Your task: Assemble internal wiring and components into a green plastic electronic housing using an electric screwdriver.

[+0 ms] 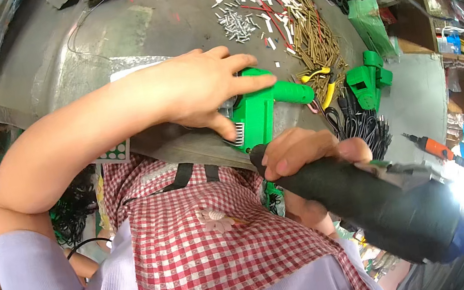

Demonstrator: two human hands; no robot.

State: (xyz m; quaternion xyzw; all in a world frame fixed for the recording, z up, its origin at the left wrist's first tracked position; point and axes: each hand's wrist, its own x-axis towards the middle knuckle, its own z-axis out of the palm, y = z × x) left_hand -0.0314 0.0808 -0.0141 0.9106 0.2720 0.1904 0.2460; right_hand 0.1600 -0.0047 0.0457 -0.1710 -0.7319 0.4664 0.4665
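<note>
A green plastic tool housing (258, 118) with a row of vent slots and a round stub lies at the edge of the grey worktable (113, 32). My left hand (206, 87) grips it, fingers across its far side and thumb by the slots. In my right hand (307, 150) is a thick black electric screwdriver (372, 201), its body sloping down to the right. The tip of the driver meets the housing's near end; the bit and any screw there are hidden.
Silver screws (236, 23), long brass-coloured screws (311, 31) and white sleeves with red wires lie in piles beyond. Yellow-handled pliers (323, 82), another green housing (365, 84) and bundled black cords (362, 128) are to the right. An orange-handled tool (434, 146) lies farther right.
</note>
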